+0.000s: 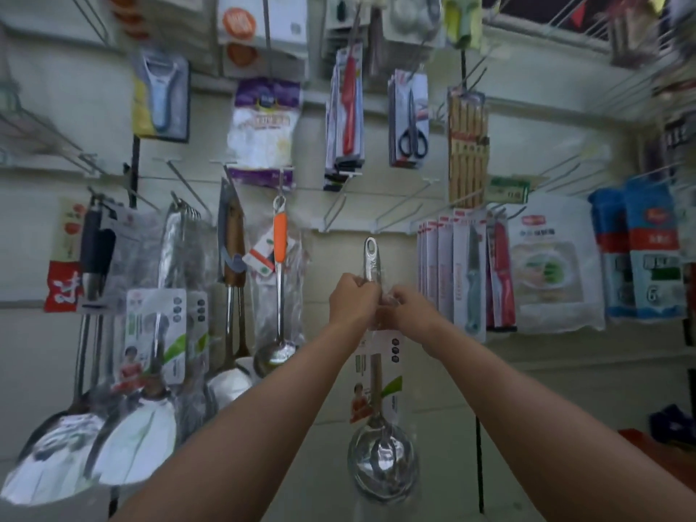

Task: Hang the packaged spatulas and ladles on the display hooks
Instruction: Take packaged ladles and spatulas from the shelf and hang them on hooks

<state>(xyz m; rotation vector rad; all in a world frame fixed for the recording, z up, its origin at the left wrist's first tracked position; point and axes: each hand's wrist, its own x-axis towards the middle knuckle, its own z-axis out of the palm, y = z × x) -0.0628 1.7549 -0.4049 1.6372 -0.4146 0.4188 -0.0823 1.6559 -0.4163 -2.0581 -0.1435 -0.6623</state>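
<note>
Two hands, left hand and right hand, grip the plastic-wrapped shiny steel ladle upright, fingers closed around its handle.

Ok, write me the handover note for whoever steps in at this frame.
Left hand: closed on the ladle handle, just below its hanging hole.
Right hand: gripping the clear wrap at the same spot.
Ladle: held upright in front of the wall, bowl down, not on a hook.
Done: several wrapped ladles already hang at left.
Left: slip the hole onto an empty hook above.
</note>
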